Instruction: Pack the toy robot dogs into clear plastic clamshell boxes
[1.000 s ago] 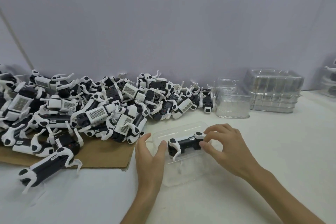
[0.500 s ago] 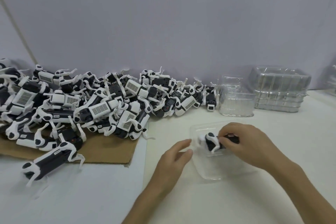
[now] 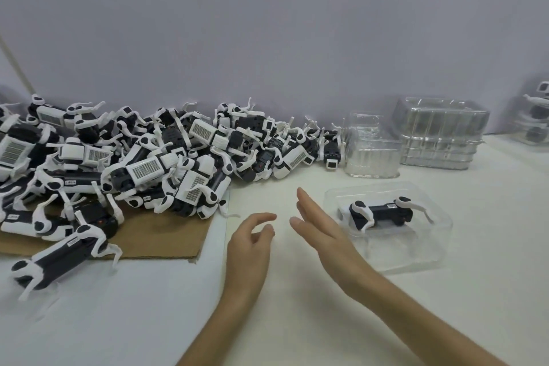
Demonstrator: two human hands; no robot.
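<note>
Your left hand (image 3: 249,244) hangs over the table (image 3: 297,321), to the left of the open clamshell box (image 3: 430,258). Its fingers are loosely curled and it holds nothing. Your right hand (image 3: 320,232) is nearer, just beside the left wall of the box, with the fingers straight and released, so it grasps nothing either. I cannot tell if it touches the plastic.

Inside the box lies one toy robot dog (image 3: 380,214), its black body along the length of the box and its white legs spread toward the walls. One leg reaches very near the right wall. I see no lid over it, so I judge that this box is not yet closed.

Behind the box stand stacks of empty clamshells (image 3: 439,134). Far to the left of the box is the pile of unpacked dogs (image 3: 178,151), partly on a sheet of cardboard (image 3: 154,235).

Please be careful with three things:
- **Closing the box:** if a leg stands above the rim when you close it, the leg can be pinched or the lid will not snap.
- **Bumping the box:** it looks light, so a brush from your right hand may push it away.
- **Taking from the pile:** the legs there seem hooked together, so pulling one dog quickly can drag others off the cardboard.
</note>
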